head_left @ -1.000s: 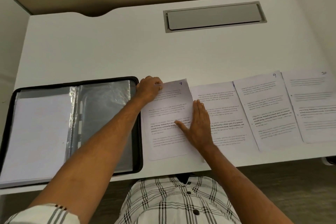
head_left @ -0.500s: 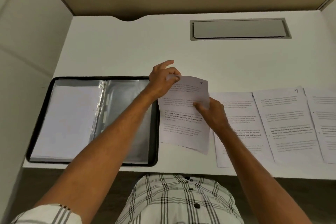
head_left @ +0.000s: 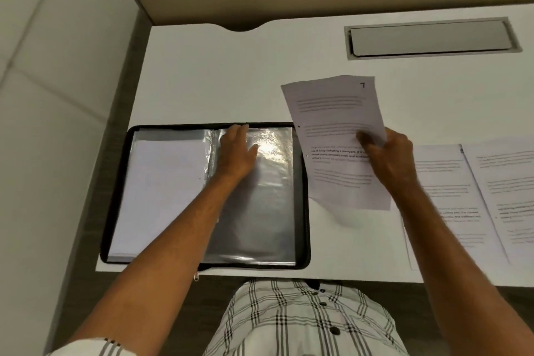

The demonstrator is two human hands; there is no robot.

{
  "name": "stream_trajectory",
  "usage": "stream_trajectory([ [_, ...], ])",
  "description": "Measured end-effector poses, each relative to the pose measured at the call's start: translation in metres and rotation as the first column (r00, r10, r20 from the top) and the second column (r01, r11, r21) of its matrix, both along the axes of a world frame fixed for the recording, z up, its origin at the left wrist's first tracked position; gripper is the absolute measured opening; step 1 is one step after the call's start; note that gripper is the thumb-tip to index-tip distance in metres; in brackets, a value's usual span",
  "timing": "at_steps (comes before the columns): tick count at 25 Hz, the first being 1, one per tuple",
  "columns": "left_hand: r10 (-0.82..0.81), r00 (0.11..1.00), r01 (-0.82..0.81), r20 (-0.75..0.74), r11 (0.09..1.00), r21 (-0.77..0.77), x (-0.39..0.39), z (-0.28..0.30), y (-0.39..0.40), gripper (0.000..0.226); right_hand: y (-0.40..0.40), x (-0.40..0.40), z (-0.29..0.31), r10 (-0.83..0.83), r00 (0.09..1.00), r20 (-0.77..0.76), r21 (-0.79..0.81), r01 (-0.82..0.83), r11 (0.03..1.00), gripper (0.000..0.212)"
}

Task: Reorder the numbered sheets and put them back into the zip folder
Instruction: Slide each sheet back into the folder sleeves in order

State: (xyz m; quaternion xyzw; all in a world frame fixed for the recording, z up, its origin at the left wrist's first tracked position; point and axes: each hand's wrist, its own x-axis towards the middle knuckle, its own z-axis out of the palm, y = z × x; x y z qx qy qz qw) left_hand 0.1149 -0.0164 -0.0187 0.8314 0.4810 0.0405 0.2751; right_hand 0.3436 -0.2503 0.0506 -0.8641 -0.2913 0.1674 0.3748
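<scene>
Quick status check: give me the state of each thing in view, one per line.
Zip folder: open flat on the desk.
Clear sleeve: empty, left hand resting on it.
Sheet 7: lifted off the desk, gripped by right hand.
Remaining sheets: lying overlapped on the desk.
Cable hatch: closed.

Print on the held sheet [head_left: 335,136] too blurred to read; its right edge sits behind the right hand [head_left: 388,160]. Sheets on the counter [head_left: 450,199] run off the right edge, numbers out of view. Left forearm covers part of the zip folder [head_left: 303,196] sleeves. Far-left fingers [head_left: 238,133] motion-blurred.
</scene>
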Motion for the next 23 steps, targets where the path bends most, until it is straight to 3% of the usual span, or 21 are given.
stream_trajectory([
  [2,-0.135,0.969,0.147,-0.206,0.988,0.043,-0.022,-0.014,0.009,0.073,0.014,-0.008,0.009,-0.074,0.997,-0.029,0.059,0.076,0.995,0.032],
  [5,-0.258,0.905,0.295,-0.339,0.954,0.062,-0.036,-0.026,0.016,0.075,0.036,-0.024,0.016,-0.147,0.986,-0.075,0.139,0.156,0.978,0.022],
  [12,-0.326,0.887,0.391,-0.328,0.907,0.156,-0.044,-0.042,0.027,0.066,0.078,-0.041,0.034,-0.130,0.989,0.068,0.170,0.117,0.979,0.020],
  [16,-0.373,0.880,0.433,-0.294,0.885,0.172,-0.043,-0.043,0.037,0.055,0.099,-0.042,0.055,-0.197,0.980,0.036,0.273,0.181,0.945,0.026],
  [20,-0.369,0.901,0.419,-0.228,0.877,0.236,-0.043,-0.036,0.043,0.057,0.113,-0.040,0.028,-0.285,0.928,-0.239,0.386,0.360,0.849,0.030],
  [23,-0.346,0.917,0.384,-0.201,0.902,0.198,-0.040,-0.032,0.048,0.073,0.111,-0.047,-0.026,-0.250,0.782,-0.571,0.325,0.495,0.806,0.036],
])
